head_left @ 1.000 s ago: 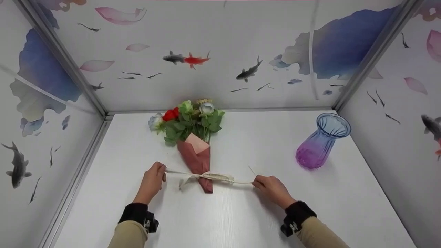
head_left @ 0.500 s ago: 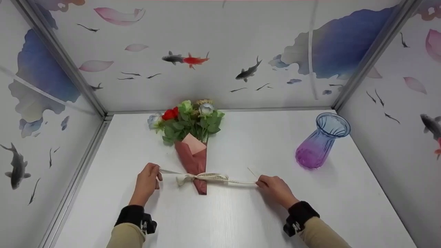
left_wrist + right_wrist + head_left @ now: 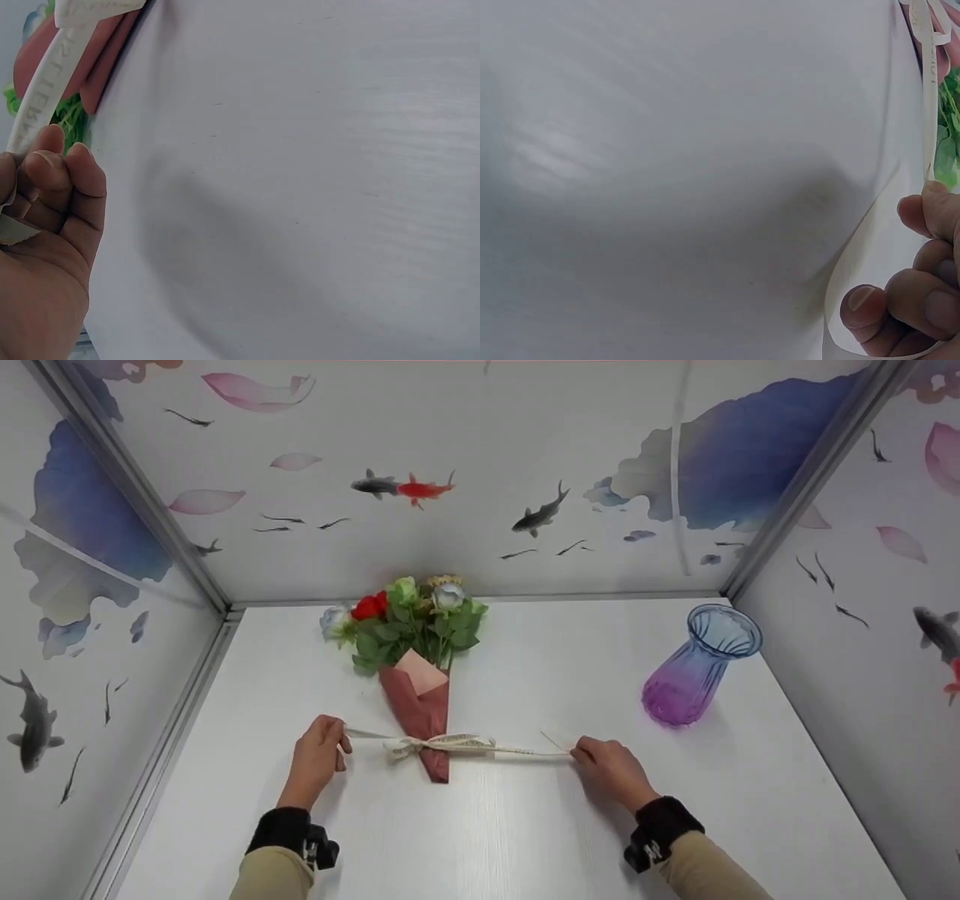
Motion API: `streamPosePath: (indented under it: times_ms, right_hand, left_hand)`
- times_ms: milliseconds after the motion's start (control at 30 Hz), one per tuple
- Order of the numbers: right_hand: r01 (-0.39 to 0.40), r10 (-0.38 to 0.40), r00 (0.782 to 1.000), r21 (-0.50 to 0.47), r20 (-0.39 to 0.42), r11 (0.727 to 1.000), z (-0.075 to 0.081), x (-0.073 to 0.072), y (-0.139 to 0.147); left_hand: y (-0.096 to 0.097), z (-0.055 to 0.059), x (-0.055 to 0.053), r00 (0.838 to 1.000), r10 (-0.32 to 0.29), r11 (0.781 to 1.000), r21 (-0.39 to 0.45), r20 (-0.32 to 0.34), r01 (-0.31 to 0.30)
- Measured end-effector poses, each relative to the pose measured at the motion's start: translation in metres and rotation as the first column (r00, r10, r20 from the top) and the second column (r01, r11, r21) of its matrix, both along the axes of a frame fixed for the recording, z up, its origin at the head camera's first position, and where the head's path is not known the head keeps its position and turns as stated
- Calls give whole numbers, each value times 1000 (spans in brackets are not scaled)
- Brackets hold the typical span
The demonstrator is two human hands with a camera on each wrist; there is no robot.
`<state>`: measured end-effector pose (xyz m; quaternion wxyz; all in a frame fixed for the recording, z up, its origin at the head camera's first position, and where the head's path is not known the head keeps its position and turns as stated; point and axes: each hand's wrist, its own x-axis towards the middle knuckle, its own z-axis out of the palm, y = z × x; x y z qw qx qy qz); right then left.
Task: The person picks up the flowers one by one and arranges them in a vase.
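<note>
A bouquet (image 3: 420,622) of red, pale blue and green blooms lies on the white table, its stems in dark red wrapping paper (image 3: 420,697). Round the narrow lower part of the paper runs a cream ribbon (image 3: 465,744) with printed letters, tied with loops at the paper. My left hand (image 3: 316,754) pinches one ribbon end on the left, and a short tail shows in the palm in the left wrist view. On the right, my right hand (image 3: 615,769) pinches the other end between thumb and finger. Both stretches look taut. A loose tail (image 3: 855,255) curves below the right fingers.
A glass vase (image 3: 694,667), blue at the rim and purple at the base, stands at the right of the table. Printed panels with fish and petals wall in the back and both sides. Metal rails run along the panel corners.
The right hand has moved right, drawing its ribbon stretch longer. The left hand went slightly left and down. The wrapping paper's lower end shifted a little left.
</note>
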<state>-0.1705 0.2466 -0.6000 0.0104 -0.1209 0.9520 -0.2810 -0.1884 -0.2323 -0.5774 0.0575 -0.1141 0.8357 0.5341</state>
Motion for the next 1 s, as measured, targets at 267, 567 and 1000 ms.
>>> streamPosePath:
  times_ms: [267, 567, 1000]
  right_hand:
    - [64, -64, 998, 13, 21, 998, 2, 2, 8]
    - [91, -92, 995, 34, 28, 995, 1, 3, 15]
    - [112, -114, 993, 40, 36, 993, -1, 1, 27]
  left_hand:
    - [-5, 1, 2, 1000, 18, 1000, 0, -7, -18]
    - [-11, 0, 4, 999, 38, 999, 16, -7, -38]
    - [-18, 2, 9, 991, 97, 993, -55, -89, -102]
